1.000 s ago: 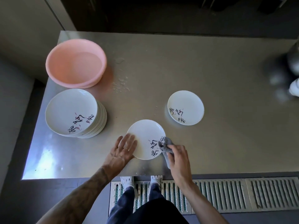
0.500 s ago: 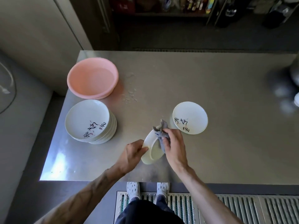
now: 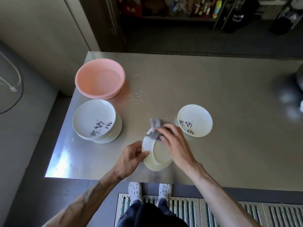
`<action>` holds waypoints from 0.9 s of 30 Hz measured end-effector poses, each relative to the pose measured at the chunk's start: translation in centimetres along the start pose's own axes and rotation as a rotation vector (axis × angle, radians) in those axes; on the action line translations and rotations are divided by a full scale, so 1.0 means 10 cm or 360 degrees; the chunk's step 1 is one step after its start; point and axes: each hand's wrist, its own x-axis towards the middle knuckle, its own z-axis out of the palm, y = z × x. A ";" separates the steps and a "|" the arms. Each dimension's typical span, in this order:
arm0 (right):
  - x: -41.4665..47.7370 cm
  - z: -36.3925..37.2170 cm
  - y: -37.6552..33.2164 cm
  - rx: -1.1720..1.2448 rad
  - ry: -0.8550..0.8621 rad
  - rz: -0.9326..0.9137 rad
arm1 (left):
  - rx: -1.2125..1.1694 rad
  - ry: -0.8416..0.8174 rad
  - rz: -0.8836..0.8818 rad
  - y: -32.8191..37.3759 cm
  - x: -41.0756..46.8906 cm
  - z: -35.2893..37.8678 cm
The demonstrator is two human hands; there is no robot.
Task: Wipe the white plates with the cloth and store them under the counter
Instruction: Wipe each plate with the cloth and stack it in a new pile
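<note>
A white plate [image 3: 157, 158] is lifted off the steel counter and tilted, its underside facing me. My left hand [image 3: 131, 157] grips its left rim. My right hand [image 3: 173, 141] presses a grey cloth [image 3: 155, 128] against the plate's upper edge and partly covers the plate. A stack of several white plates [image 3: 96, 121] with black lettering stands to the left. A single white plate [image 3: 195, 120] lies face up to the right.
A pink basin [image 3: 100, 77] holding water sits at the back left of the steel counter [image 3: 213, 89], with water drops beside it. A blurred dark metal object [image 3: 300, 79] stands at the right edge. A floor grate [image 3: 229, 210] runs below the counter's front edge.
The plate lay flat on the counter a second ago; both hands have lifted and turned it so its underside shows. The cloth has moved to its upper edge.
</note>
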 end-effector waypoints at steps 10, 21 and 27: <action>0.04 -0.12 -0.09 -0.0015 0.0048 0.0044 | -0.0191 0.0030 -0.0081 0.10 -0.09 -0.05; 0.04 -0.20 -0.24 -0.0009 0.0017 -0.0056 | -0.0247 0.0048 -0.0046 0.16 -0.08 -0.05; 0.13 -0.22 -0.14 0.0023 0.0092 0.0038 | -0.0204 0.0031 -0.0013 0.27 -0.10 -0.05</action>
